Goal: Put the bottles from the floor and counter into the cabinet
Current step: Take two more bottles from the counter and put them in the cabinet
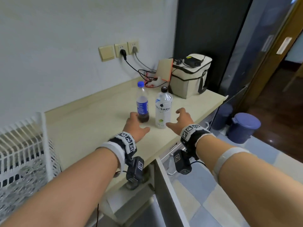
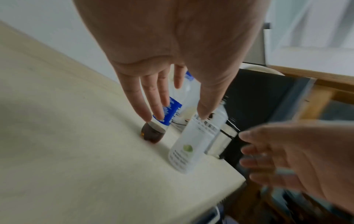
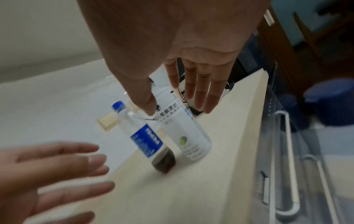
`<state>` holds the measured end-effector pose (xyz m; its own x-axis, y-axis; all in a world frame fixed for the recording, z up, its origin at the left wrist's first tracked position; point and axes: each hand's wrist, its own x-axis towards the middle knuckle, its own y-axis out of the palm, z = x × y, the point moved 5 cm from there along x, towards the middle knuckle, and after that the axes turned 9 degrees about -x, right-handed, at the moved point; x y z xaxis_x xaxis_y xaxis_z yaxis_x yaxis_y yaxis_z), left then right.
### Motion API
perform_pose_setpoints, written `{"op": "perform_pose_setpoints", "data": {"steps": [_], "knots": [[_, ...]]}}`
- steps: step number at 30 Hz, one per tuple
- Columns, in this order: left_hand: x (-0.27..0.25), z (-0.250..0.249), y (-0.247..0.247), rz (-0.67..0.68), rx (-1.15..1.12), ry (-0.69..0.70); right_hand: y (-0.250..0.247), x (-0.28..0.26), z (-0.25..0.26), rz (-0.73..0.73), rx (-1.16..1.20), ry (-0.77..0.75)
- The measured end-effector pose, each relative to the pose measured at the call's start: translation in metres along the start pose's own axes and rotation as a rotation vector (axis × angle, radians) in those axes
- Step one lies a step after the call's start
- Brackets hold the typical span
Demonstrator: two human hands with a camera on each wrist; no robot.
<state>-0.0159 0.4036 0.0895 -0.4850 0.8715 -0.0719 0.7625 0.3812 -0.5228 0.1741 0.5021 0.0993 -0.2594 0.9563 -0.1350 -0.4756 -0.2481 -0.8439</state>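
Observation:
Two bottles stand upright on the cream counter (image 1: 85, 122). The cola bottle (image 1: 142, 105) (image 2: 162, 118) (image 3: 147, 139) has a blue cap, a blue label and a little dark drink at the bottom. To its right stands a clear bottle (image 1: 163, 108) (image 2: 193, 145) (image 3: 184, 130) with a black cap and a white label. My left hand (image 1: 136, 125) (image 2: 172, 103) hovers open just left of the cola bottle, fingers spread, touching nothing. My right hand (image 1: 178, 120) (image 3: 184, 97) is open too, thumb and fingers either side of the clear bottle, apart from it.
A cream cooler bag (image 1: 190, 77), a tan board and tangled cables (image 1: 147, 76) sit at the counter's far end under wall sockets. A white wire rack (image 1: 24, 153) stands at left. An open cabinet door (image 1: 168, 190) juts out below the counter. Blue bins (image 1: 244, 126) stand on the floor at right.

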Motion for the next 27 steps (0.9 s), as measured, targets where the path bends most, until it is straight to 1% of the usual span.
{"op": "perform_pose_setpoints", "data": {"steps": [3,7,10,14,17,20,23,27], "knots": [[0.059,0.005,0.007,-0.131,-0.102,-0.074,0.009,0.059,-0.005,0.052,0.184,0.035],[0.119,0.018,0.016,-0.226,-0.152,-0.122,0.04,0.115,-0.008,0.084,0.282,0.005],[0.148,0.026,0.021,-0.244,-0.189,-0.128,0.058,0.134,-0.007,0.075,0.349,-0.07],[0.165,0.032,0.029,-0.235,-0.231,-0.102,0.068,0.138,-0.011,0.084,0.401,-0.133],[0.159,0.031,0.031,-0.237,-0.246,-0.074,0.066,0.133,-0.013,0.08,0.4,-0.149],[0.132,0.033,0.027,-0.229,-0.267,-0.04,0.061,0.114,-0.011,0.072,0.406,-0.136],[0.089,0.042,0.018,-0.187,-0.299,-0.047,0.064,0.076,-0.005,0.077,0.43,-0.09],[0.016,0.054,0.002,-0.134,-0.328,-0.056,0.077,-0.002,-0.001,0.052,0.452,-0.048]]}}
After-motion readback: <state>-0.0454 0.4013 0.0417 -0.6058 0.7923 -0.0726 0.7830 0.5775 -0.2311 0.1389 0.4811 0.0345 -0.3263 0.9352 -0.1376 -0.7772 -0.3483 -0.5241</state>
